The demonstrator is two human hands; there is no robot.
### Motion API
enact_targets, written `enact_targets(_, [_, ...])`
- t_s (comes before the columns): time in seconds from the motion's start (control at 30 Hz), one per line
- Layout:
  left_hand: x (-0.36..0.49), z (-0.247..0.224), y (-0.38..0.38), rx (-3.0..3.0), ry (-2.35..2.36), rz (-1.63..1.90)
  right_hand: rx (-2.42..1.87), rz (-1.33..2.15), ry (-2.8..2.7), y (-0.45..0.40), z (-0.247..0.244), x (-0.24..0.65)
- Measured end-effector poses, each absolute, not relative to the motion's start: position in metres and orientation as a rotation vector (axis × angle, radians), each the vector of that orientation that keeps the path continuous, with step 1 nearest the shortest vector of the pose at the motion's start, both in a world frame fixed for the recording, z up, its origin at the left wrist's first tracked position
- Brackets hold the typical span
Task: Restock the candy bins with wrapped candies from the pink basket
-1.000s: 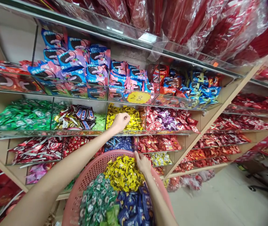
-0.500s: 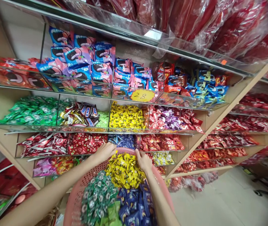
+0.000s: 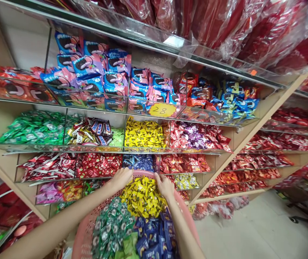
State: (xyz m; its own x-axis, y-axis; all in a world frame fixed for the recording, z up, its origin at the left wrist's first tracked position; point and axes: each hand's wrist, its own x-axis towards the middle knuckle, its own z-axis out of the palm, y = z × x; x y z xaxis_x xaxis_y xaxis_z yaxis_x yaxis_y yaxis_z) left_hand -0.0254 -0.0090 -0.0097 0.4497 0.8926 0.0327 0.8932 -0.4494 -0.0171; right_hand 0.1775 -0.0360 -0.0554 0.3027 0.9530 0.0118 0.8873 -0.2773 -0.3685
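2 hands — left (image 3: 123, 177), right (image 3: 165, 186) — pinching pink basket (image 3: 84, 233) below by its far rim (image 3: 143, 173)

The basket (image 3: 83, 230) looks like smooth, dull-sheened plastic, pierced with holes. Inside it, the yellow wrappers (image 3: 143, 198) and dark blue wrappers (image 3: 154, 237) are shiny, creased film. Beyond it, the shelf upright (image 3: 249, 127) looks like matt pale wood, and the price tag (image 3: 162, 109) like flat paper. High above it, crinkled clear plastic (image 3: 210, 25) glints; right of it, the floor (image 3: 237, 233) is smooth, faintly glossy.
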Motion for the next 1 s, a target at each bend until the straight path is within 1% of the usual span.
enact_targets(0.37, [-0.021, -0.011, -0.014, -2.699, -1.616, -0.019, -2.251, 0.295, -1.686, -0.033, -0.060, 0.179])
enact_targets(0.7, [-0.023, -0.036, -0.010, -2.688, -1.537, -0.040, -2.254, 0.341, -1.683, -0.033, -0.057, 0.178])
enact_targets(1.0, [-0.023, -0.033, -0.012, -2.680, -1.495, 0.011, -2.233, 0.341, -1.676, -0.030, -0.060, 0.179])
